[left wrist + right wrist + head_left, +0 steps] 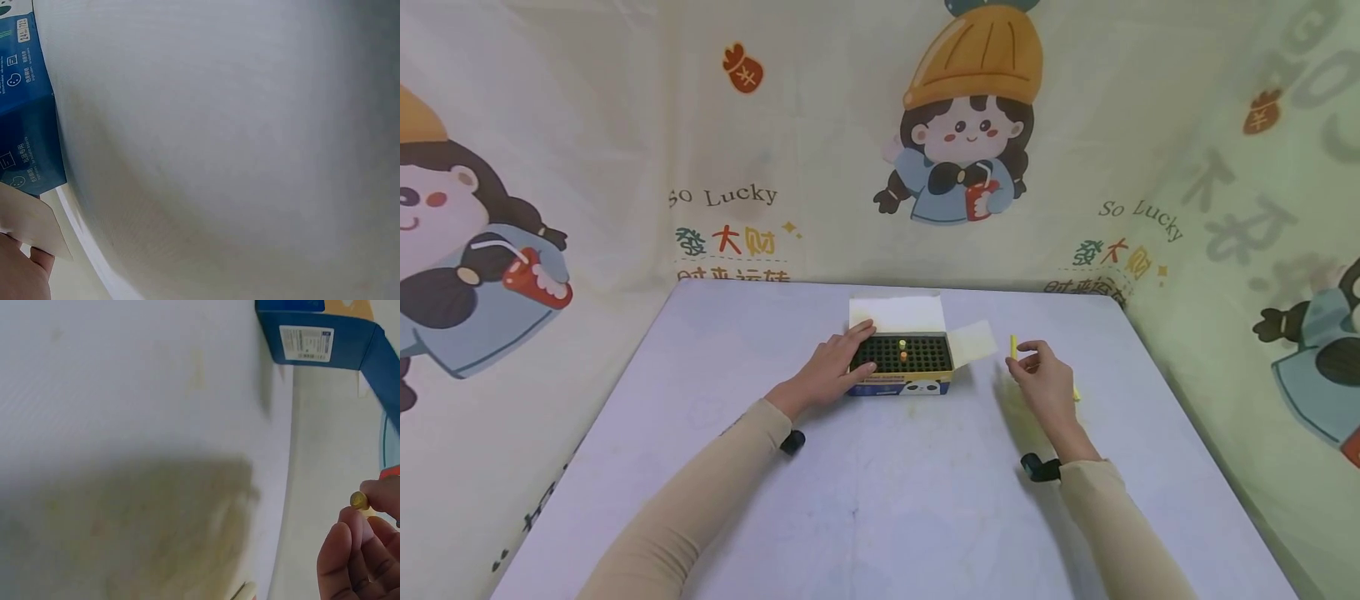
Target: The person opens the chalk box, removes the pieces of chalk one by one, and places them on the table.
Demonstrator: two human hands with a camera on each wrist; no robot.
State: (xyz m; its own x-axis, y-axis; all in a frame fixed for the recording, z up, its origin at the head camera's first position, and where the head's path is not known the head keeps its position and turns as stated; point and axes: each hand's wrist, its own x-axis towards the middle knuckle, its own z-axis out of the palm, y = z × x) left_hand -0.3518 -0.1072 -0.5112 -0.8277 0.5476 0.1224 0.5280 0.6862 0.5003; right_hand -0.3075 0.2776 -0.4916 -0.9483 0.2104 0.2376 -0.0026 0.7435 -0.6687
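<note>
A blue and yellow chalk box (891, 388) with a panda on its front stands on the table, its white lid folded back. Inside is a black holder (880, 343) with rows of holes; a yellow-tipped and an orange-tipped chalk (903, 357) stand upright in it. My left hand (829, 367) holds the box's left end, thumb at the front edge and fingers toward the back. To the right of the box, my right hand (1047, 383) pinches a yellow chalk stick (1013, 346) between thumb and fingers, raised above the table. Its round end (359, 500) shows in the right wrist view.
Another yellow piece (1077, 393) lies on the white table (917, 500), partly hidden behind my right hand. A white side flap (972, 342) sticks out from the box toward that hand. Printed cloth (820, 142) hangs behind and beside the table.
</note>
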